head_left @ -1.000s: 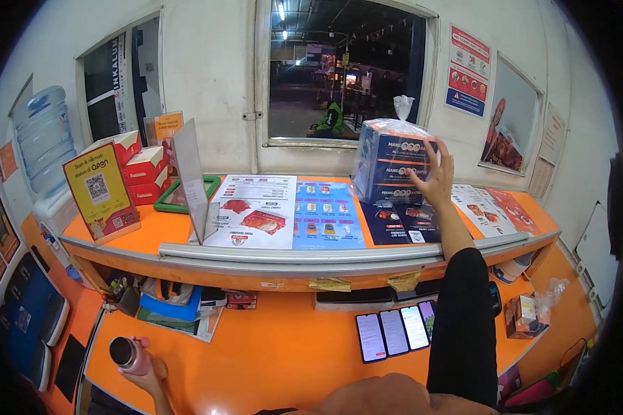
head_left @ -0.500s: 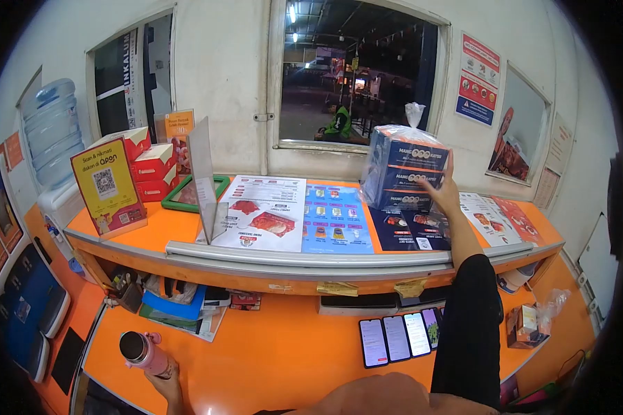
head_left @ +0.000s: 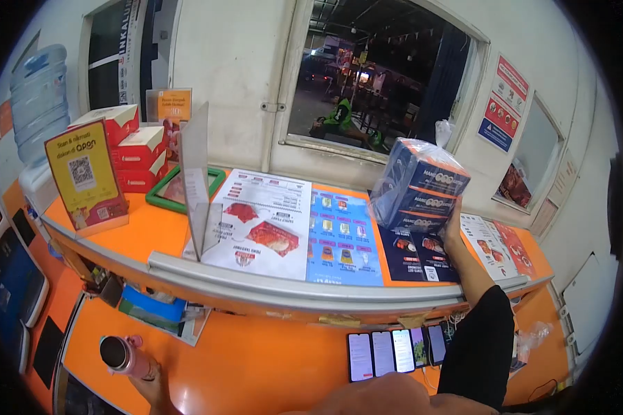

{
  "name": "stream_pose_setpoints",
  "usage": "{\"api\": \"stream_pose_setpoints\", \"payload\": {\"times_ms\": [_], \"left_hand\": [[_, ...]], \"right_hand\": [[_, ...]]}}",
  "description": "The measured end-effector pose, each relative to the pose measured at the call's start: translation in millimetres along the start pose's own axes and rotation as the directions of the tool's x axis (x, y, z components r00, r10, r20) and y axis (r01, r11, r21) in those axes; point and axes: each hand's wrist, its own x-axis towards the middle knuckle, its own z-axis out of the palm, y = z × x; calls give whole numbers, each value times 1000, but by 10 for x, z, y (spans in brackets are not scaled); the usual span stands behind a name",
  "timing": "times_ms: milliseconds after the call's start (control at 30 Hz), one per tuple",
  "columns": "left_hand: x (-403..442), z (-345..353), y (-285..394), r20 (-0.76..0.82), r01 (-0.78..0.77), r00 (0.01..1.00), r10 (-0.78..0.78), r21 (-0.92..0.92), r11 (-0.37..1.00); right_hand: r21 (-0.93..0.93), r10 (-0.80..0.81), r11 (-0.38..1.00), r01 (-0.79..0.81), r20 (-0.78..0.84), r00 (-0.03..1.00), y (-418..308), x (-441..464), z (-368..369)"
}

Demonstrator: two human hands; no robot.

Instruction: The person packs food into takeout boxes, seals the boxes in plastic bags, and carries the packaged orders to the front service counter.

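My left hand [head_left: 149,382] is wrapped round a pink bottle [head_left: 127,357] with a dark top, over the orange desk at the lower left. On the raised counter, my right hand [head_left: 454,232] rests against the right side of a stack of dark blue boxes [head_left: 422,187] in a clear plastic bag. The palm and lower fingers show at the boxes' edge; the fingertips are partly hidden. Beneath the stack lies a dark menu sheet [head_left: 422,257].
Several phones [head_left: 383,354] lie on the lower desk. On the counter stand a yellow QR sign [head_left: 86,173], red boxes [head_left: 138,155], a green frame [head_left: 211,181] and an upright clear panel [head_left: 195,180]. Through the window, a person in green [head_left: 339,119] is visible.
The view has tilted and shifted. My right hand has moved from the front of the boxes to their lower right side, and the stack now leans. My left hand still holds the bottle.
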Motion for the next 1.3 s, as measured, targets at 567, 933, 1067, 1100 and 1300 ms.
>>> {"api": "stream_pose_setpoints", "payload": {"times_ms": [567, 933, 1067, 1100, 1300], "left_hand": [[50, 169, 41, 78, -32, 997, 22, 119, 992], [22, 94, 136, 112, -52, 993, 39, 118, 992], [13, 60, 158, 126, -65, 991, 51, 113, 991], [20, 48, 164, 131, -68, 990, 53, 113, 991], [31, 12, 211, 166, -91, 983, 71, 113, 989]], "right_hand": [[-92, 3, 996, -12, -94, 996, -77, -94, 158], [-38, -5, 999, 2, -68, 998, -32, -3, 15], [10, -38, 999, 38, -30, 999, 53, 117, -127], [12, -39, 999, 40, -30, 999, 43, 102, -110], [22, -10, 1000, 11, -14, 1000, -10, 50, -71]]}}
